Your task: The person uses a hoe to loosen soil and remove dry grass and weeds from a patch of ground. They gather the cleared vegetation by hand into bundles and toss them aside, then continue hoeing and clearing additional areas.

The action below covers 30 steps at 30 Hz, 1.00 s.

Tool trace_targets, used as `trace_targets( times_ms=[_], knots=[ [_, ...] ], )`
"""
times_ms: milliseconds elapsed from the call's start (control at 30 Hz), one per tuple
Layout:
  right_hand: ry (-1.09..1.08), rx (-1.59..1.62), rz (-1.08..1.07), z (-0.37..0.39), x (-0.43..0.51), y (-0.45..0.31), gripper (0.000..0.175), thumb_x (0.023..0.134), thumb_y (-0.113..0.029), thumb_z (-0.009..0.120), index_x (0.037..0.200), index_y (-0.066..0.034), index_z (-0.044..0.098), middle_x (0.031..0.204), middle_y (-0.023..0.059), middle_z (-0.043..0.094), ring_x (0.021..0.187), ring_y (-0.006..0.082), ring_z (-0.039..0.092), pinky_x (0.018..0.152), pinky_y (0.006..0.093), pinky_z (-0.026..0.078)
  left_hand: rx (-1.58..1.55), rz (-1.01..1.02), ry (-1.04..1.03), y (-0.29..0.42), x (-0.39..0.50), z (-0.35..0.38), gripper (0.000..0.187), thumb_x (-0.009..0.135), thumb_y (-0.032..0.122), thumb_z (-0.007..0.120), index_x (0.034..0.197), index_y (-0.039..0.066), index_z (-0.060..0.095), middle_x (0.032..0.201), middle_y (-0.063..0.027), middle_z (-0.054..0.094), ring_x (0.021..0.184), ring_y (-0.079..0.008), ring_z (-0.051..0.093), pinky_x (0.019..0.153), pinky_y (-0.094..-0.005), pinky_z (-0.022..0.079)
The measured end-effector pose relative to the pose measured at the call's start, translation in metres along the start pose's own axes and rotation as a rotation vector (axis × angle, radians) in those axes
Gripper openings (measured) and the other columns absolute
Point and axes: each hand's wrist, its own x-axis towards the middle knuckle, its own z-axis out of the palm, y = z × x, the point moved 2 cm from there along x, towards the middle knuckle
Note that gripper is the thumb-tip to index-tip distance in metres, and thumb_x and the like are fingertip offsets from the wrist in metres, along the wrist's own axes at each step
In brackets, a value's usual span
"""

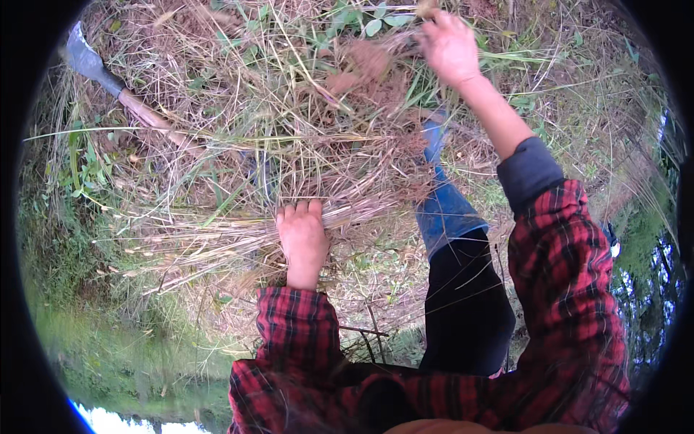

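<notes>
My left hand (302, 238) is closed around a bundle of long dry grass stalks (206, 233). Their seed heads fan out to the left, while reddish-brown soil clings to the root clump (415, 163) at the right end. Farther forward and to the right, my right hand (450, 46) is blurred, its fingers bent beside green leaves and grass blades (379, 24). Whether those fingers grip any stems cannot be made out. Loose soil (371, 59) shows as a blur left of this hand.
A long-handled tool with a metal blade (84, 54) lies at the upper left, its wooden handle (157, 119) running under the grass. My blue rubber boot (447, 211) stands right of the bundle. Thin dark twigs (368, 331) lie near my left sleeve. Greenery borders both sides.
</notes>
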Motion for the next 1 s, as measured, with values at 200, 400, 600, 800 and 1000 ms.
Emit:
trace_targets(
  times_ms=[200, 400, 600, 800, 1000],
  knots=[
    [-0.607, 0.366, 0.825, 0.035, -0.021, 0.101, 0.109, 0.061, -0.06, 0.067, 0.13, 0.0101, 0.019, 0.132, 0.0256, 0.035, 0.122, 0.0355, 0.036, 0.099, 0.0376, 0.034, 0.003, -0.001, 0.042, 0.001, -0.001, 0.0, 0.03, 0.063, 0.0, 0.057, 0.091, 0.008, 0.053, 0.091, -0.0084, 0.058, 0.093, -0.0269, 0.052, 0.085, -0.0373, 0.037],
    [-0.589, 0.186, 0.571, 0.07, -0.044, 0.099, 0.031, 0.078, -0.025, 0.048, 0.086, -0.0011, 0.065, 0.096, 0.0189, 0.062, 0.096, 0.0275, 0.059, 0.086, 0.0337, 0.043, 0.028, -0.006, -0.033, 0.001, 0.001, -0.001, 0.041, 0.062, 0.008, 0.064, 0.102, 0.008, 0.054, 0.097, -0.0087, 0.058, 0.097, -0.0255, 0.051, 0.09, -0.0373, 0.034],
    [-0.527, 1.058, 0.939, -0.02, -0.034, -0.021, 0.034, 0.092, -0.034, 0.037, 0.084, -0.007, 0.055, 0.058, 0.0042, 0.048, 0.054, 0.0093, 0.053, 0.058, 0.0305, 0.049, 0.062, 0.033, 0.036, 0.001, -0.002, -0.003, 0.042, 0.063, 0.011, 0.065, 0.104, 0.008, 0.054, 0.1, -0.0093, 0.057, 0.101, -0.0256, 0.049, 0.09, -0.0372, 0.034],
    [-0.738, 0.652, 0.048, -0.056, -0.001, -0.188, 0.025, 0.085, -0.016, 0.04, 0.095, -0.0023, 0.059, 0.073, 0.0164, 0.054, 0.063, 0.0219, 0.055, 0.056, 0.0329, 0.049, -0.002, 0.004, -0.037, 0.002, -0.002, -0.012, 0.043, 0.063, 0.013, 0.066, 0.104, 0.009, 0.053, 0.102, -0.009, 0.057, 0.1, -0.026, 0.05, 0.09, -0.0372, 0.034],
    [-0.147, 0.047, 0.241, -0.071, 0.116, -0.043, 0.093, 0.058, -0.047, 0.075, 0.13, -0.0038, 0.035, 0.133, 0.0206, 0.034, 0.121, 0.0339, 0.035, 0.095, 0.0429, 0.036, -0.035, -0.002, -0.04, -0.001, -0.001, -0.014, 0.031, 0.071, 0.012, 0.059, 0.102, 0.01, 0.053, 0.1, -0.0086, 0.058, 0.101, -0.0249, 0.05, 0.092, -0.0365, 0.033]
  ],
)
